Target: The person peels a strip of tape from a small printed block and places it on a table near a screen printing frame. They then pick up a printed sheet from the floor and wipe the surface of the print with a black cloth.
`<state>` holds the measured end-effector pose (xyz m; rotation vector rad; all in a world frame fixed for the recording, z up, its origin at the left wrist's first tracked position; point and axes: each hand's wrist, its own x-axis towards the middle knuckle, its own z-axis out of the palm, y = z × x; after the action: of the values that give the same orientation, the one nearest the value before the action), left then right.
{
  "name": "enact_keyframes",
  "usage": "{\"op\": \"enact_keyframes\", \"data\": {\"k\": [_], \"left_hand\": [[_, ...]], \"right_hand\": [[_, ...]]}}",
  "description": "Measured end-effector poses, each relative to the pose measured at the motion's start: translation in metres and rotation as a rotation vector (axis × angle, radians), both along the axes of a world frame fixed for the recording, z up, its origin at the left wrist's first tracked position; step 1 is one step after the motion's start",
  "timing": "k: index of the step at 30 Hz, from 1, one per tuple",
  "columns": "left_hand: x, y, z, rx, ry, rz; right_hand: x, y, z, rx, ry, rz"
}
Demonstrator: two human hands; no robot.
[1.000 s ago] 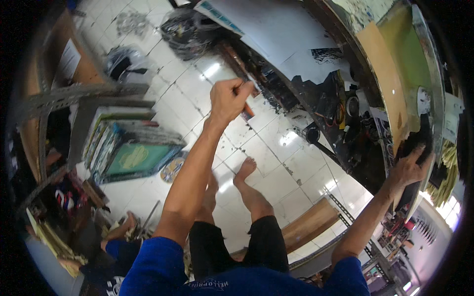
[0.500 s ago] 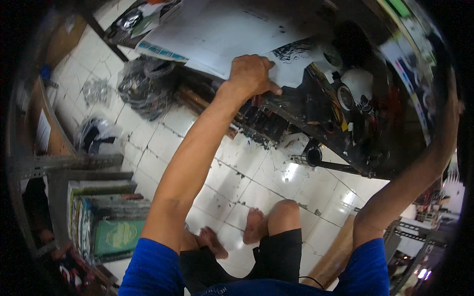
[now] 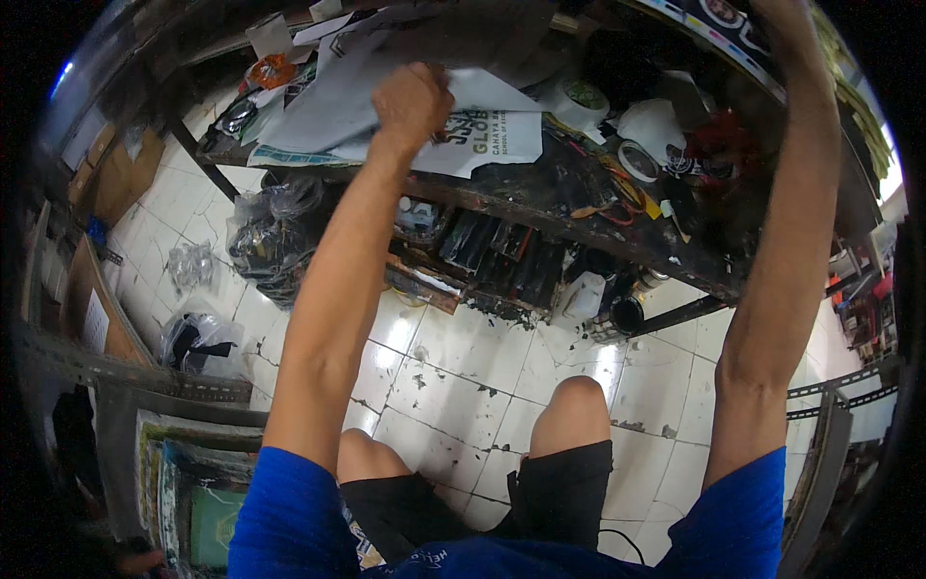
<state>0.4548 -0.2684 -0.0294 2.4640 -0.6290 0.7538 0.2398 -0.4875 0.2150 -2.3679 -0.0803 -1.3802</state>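
Knees sit nearest, bare over the white tiled floor [image 3: 463, 367] at 6 o'clock, both blue sleeves coming in from the bottom edge. Further out, the left hand [image 3: 413, 99] at about 11 o'clock has its fingers closed on a white printed sheet [image 3: 492, 125] lying on the dark, messy counter [image 3: 617, 227]. Tape rolls [image 3: 582, 96] sit just beside that sheet at 12 o'clock. Right hand [image 3: 786, 14] reaches way up at 1 o'clock, mostly cut off by the rim, so can't tell what its fingers are doing.
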Motion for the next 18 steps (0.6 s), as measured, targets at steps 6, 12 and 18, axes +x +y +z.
{"op": "enact_keyframes", "data": {"k": [6,12,18], "left_hand": [[0.031,0.013,0.039,-0.160,-0.001,0.177],[0.003,0.039,0.025,-0.374,-0.437,0.118],[-0.004,0.076,0.021,-0.590,-0.609,-0.097]], "right_hand": [[0.004,-0.007,0.003,-0.021,-0.031,-0.031],[0.008,0.002,0.002,0.058,0.003,-0.029],[0.003,-0.002,0.001,-0.008,-0.010,-0.042]]}}
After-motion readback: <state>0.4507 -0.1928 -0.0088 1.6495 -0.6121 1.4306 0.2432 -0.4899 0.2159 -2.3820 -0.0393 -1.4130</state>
